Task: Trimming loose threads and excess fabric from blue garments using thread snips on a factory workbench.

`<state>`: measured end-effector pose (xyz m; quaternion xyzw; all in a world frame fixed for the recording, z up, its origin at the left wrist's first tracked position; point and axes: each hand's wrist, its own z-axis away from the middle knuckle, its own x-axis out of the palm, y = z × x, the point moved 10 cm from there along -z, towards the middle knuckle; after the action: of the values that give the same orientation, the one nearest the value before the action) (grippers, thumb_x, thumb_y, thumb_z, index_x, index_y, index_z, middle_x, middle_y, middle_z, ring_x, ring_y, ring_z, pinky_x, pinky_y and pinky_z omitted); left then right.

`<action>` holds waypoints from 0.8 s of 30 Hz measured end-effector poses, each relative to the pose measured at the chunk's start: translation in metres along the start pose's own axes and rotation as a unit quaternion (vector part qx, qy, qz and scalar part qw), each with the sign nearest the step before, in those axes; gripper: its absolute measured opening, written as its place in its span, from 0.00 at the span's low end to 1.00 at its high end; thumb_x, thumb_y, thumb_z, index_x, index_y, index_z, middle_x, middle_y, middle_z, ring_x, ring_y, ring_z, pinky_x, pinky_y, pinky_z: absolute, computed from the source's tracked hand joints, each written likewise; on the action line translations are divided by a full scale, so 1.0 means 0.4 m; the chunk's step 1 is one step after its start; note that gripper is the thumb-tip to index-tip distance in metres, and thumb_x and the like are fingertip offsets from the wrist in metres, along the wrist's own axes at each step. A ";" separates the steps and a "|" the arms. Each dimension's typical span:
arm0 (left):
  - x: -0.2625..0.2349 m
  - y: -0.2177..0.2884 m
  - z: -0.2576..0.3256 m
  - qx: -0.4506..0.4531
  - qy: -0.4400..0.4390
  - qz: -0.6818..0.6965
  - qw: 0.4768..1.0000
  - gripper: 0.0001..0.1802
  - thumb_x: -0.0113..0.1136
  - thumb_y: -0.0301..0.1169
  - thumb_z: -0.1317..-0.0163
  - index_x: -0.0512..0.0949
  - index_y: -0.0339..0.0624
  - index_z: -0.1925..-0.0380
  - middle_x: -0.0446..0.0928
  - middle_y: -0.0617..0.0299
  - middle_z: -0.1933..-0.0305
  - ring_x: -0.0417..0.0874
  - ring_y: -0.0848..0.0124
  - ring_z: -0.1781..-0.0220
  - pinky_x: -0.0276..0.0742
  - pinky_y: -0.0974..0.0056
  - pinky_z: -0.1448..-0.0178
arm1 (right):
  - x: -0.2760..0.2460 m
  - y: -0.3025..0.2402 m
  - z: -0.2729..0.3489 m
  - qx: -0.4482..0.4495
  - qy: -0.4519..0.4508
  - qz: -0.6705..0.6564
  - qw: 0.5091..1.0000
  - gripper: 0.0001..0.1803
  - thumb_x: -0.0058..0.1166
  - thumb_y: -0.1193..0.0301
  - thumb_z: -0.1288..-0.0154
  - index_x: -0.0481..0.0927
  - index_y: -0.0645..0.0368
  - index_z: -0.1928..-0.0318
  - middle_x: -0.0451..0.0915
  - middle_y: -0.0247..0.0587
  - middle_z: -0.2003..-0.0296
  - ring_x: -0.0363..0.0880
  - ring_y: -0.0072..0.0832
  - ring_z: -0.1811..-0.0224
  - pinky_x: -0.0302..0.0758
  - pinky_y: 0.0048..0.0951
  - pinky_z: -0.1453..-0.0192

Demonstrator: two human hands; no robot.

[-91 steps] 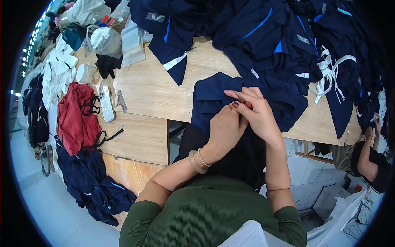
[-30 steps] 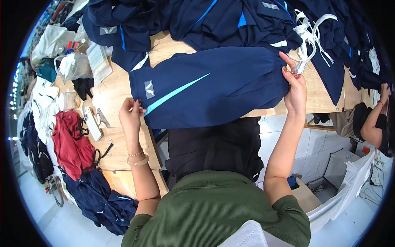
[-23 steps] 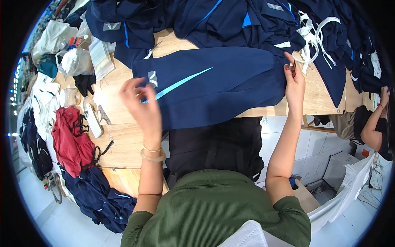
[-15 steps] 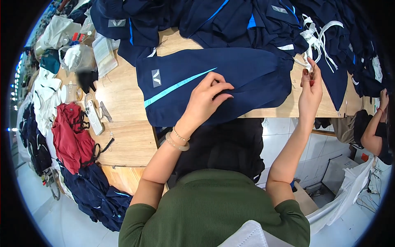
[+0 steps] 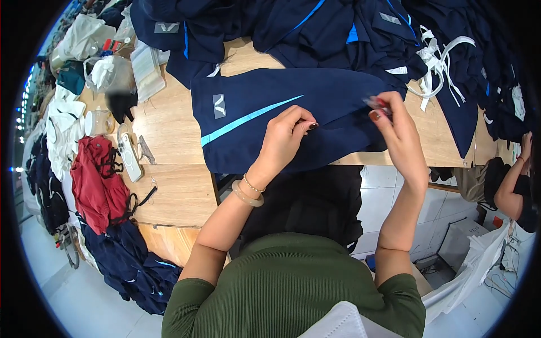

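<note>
A navy garment piece (image 5: 253, 84) lies flat in front of me, with a light-blue tapering stripe, a grey logo patch and a gathered edge at its right. Over its middle, my left hand (image 5: 284, 138) is closed in a pinch, thumb against fingertips; anything between them is too small to make out. My right hand (image 5: 403, 138) is above the garment's right end, fingers curled round what look like small red-handled thread snips (image 5: 378, 102), their grey tip pointing left. The snips are blurred and partly hidden by the fingers.
Navy garments (image 5: 315, 34) are heaped along the far side, with white cords (image 5: 437, 67) at the right. On the left are a phone (image 5: 130, 158), a red cloth item (image 5: 98, 186), a clear jar (image 5: 100, 121) and plastic bags (image 5: 107, 73). Another person's arm (image 5: 515, 174) shows far right.
My right hand has come left and nearer from beyond the garment's right edge to above it, fingers now curled. My left hand has closed from loosely apart fingers into a pinch.
</note>
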<state>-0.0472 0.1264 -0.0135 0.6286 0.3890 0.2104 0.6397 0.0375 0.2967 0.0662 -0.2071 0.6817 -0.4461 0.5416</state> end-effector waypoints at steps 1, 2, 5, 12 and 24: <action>-0.004 -0.006 0.001 -0.011 0.007 0.015 1.000 0.02 0.54 0.17 0.39 0.75 0.31 0.69 0.78 0.61 0.68 0.77 0.76 0.70 0.75 0.73 0.64 | 0.023 -0.018 -0.009 -0.030 -0.027 0.037 0.999 0.08 0.51 0.72 0.34 0.70 0.62 0.59 0.75 0.43 0.63 0.75 0.34 0.64 0.70 0.28 0.55; -0.005 -0.007 0.002 -0.013 0.008 0.015 1.000 0.02 0.54 0.17 0.39 0.75 0.31 0.69 0.78 0.61 0.68 0.77 0.76 0.70 0.75 0.73 0.64 | 0.034 -0.046 -0.018 -0.061 -0.036 0.078 0.994 0.09 0.56 0.74 0.41 0.72 0.62 0.61 0.76 0.45 0.64 0.75 0.41 0.64 0.71 0.32 0.56; -0.007 -0.015 -0.002 -0.027 0.021 0.033 0.999 0.02 0.54 0.17 0.39 0.75 0.31 0.69 0.78 0.62 0.69 0.77 0.77 0.70 0.75 0.74 0.65 | 0.071 -0.050 -0.029 -0.079 -0.057 0.127 0.987 0.11 0.59 0.73 0.44 0.74 0.62 0.62 0.77 0.44 0.68 0.76 0.42 0.63 0.71 0.34 0.57; -0.012 -0.019 -0.006 -0.054 0.034 0.050 0.997 0.02 0.53 0.17 0.39 0.75 0.32 0.69 0.77 0.63 0.70 0.76 0.78 0.71 0.74 0.74 0.66 | 0.134 -0.118 -0.026 -0.194 -0.090 0.244 0.946 0.10 0.63 0.71 0.49 0.74 0.61 0.70 0.77 0.39 0.73 0.74 0.37 0.68 0.69 0.34 0.60; -0.015 -0.010 -0.010 -0.026 0.037 0.007 0.999 0.00 0.55 0.19 0.39 0.75 0.32 0.68 0.77 0.63 0.71 0.74 0.79 0.73 0.73 0.74 0.68 | 0.175 -0.133 -0.030 -0.211 -0.124 0.306 0.920 0.05 0.59 0.74 0.46 0.77 0.61 0.72 0.77 0.41 0.76 0.76 0.34 0.68 0.70 0.33 0.59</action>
<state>-0.0546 0.1239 -0.0155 0.6060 0.4021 0.2478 0.6400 -0.0073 0.2205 0.0719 -0.1508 0.7177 -0.0753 0.6757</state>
